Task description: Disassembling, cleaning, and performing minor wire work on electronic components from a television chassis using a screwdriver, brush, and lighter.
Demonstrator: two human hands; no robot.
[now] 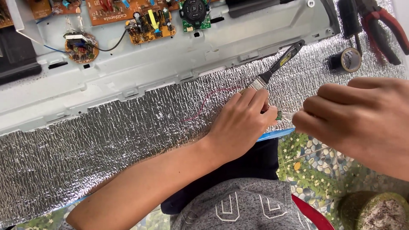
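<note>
A small green part (279, 115) was pinched at the tips of the fingers (269, 114) of the left hand (243, 123). The fingers of that hand were curled and pressed close together around it. The green part was held just below the metal band of the paint brush (277, 66), near the front edge of the silver foil sheet (106, 136) that covered the tabletop.

The right hand (353, 119) was held just to the right of the green part, with its fingers curled in tight like a fist. Whether anything was held inside it could not be told.

The paint brush was laid on the foil sheet, with its black handle pointed up and to the right. A thin red wire (208, 102) was laid just left of the brush. A roll of black tape (347, 59) and red-handled pliers (383, 25) were seen to the right of the brush handle. Brown circuit boards (149, 25) were laid on a grey metal case (128, 68), up and left of the brush.
</note>
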